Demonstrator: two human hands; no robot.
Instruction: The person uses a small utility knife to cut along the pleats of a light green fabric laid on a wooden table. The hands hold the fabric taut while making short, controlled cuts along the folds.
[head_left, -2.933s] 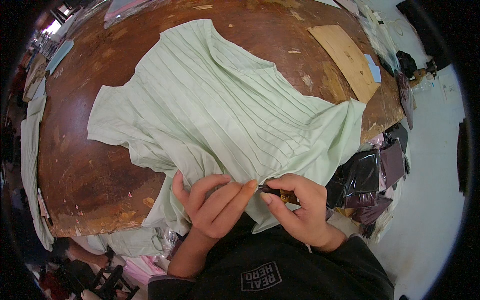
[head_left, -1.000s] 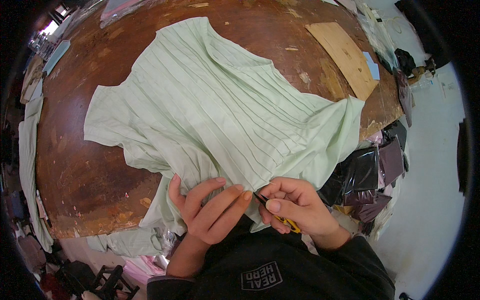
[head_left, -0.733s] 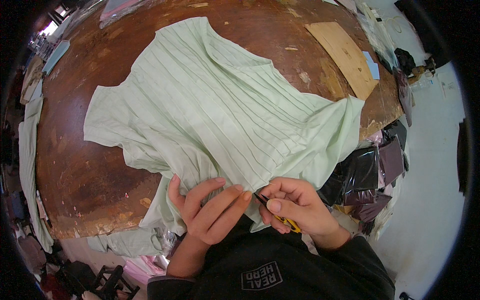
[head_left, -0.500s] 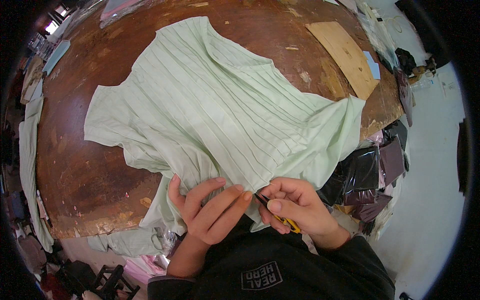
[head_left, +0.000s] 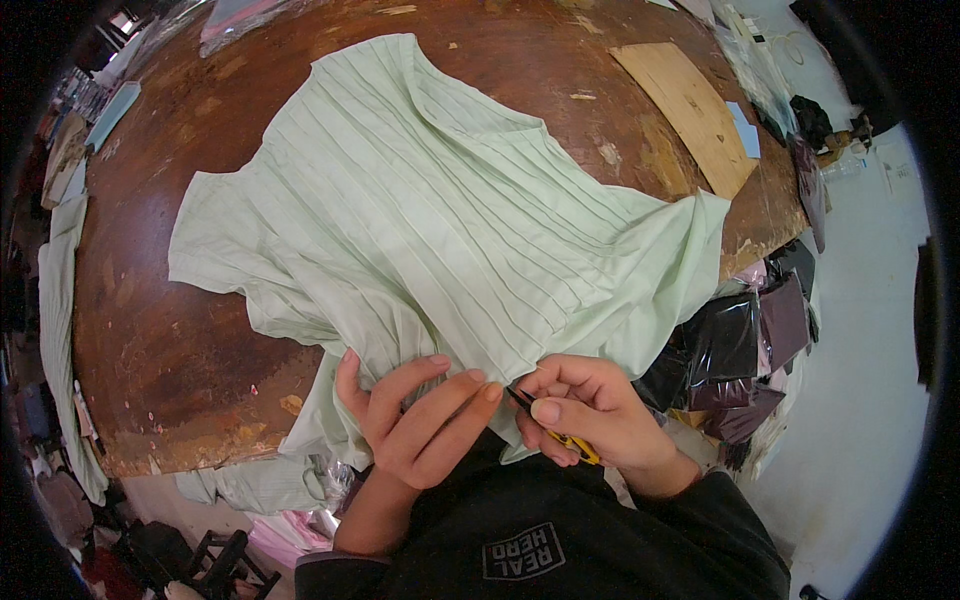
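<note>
A pale green pleated garment (head_left: 400,220) lies spread over the brown table, its near edge drawn up to my hands. My left hand (head_left: 425,415) pinches that edge between thumb and fingertips, the other fingers resting on the cloth. Right beside it, my right hand (head_left: 595,415) is closed around small thread snips (head_left: 572,445) with yellow handles and dark blades. The blade tips point at the cloth edge, close to my left thumb. Whether they touch the fabric or a thread I cannot tell.
A tan cardboard piece (head_left: 690,115) lies at the table's far right, with a light blue card (head_left: 743,130) next to it. Dark plastic-wrapped packages (head_left: 725,335) are piled beyond the right edge. More pale green cloth (head_left: 62,340) hangs at the left edge of the worn table (head_left: 180,380).
Almost nothing differs. The snips' blades have shifted very slightly toward the left, nearer my left thumb; the garment stays in place.
</note>
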